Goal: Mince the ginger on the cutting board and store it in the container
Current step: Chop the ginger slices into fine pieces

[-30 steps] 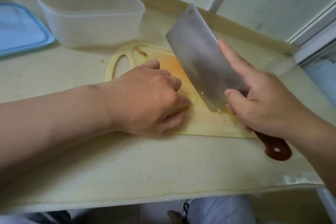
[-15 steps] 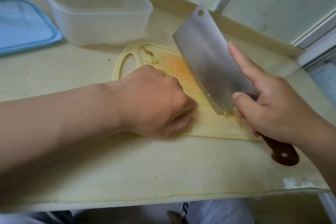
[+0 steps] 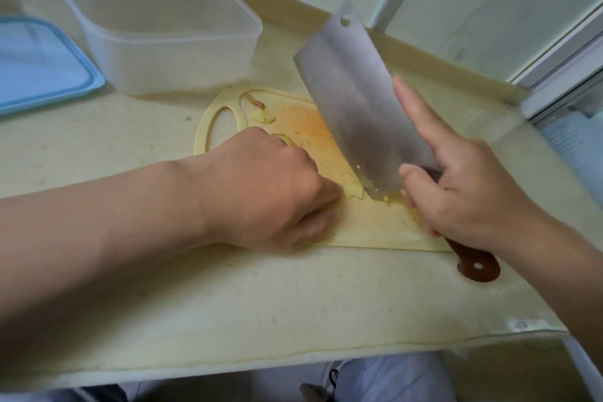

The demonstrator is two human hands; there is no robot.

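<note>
The left forearm comes in from the left, low across the tabletop [image 3: 228,303], and the left hand [image 3: 270,192] rests knuckles-up on the cutting board [image 3: 375,228]. Its fingers are curled under in a tight grip, with the fingertips tucked against a pale yellow piece of ginger [image 3: 354,190] and pinning it to the board. The ginger lies near the middle of the board, between those fingertips and the blade of the cleaver [image 3: 362,108].

The right arm reaches in from the lower right. The right hand [image 3: 470,196] has the cleaver in a closed grip where blade meets handle: the forefinger lies straight along the far flat of the blade, the thumb presses the near flat, and the other fingers wrap the handle. The brown handle end [image 3: 478,266] sticks out under the palm, past the board's near edge. The blade is tilted, its heel down on the board right beside the ginger and its far corner raised toward the wall. Small bits of ginger cling to the steel near the edge and lie on the board under it.

A few ginger scraps [image 3: 264,116] sit at the board's far left, by its handle hole. The clear plastic container [image 3: 169,68] stands beyond the board on the tabletop, open, and its blue-rimmed lid [image 3: 42,68] lies flat to the left of it.
</note>
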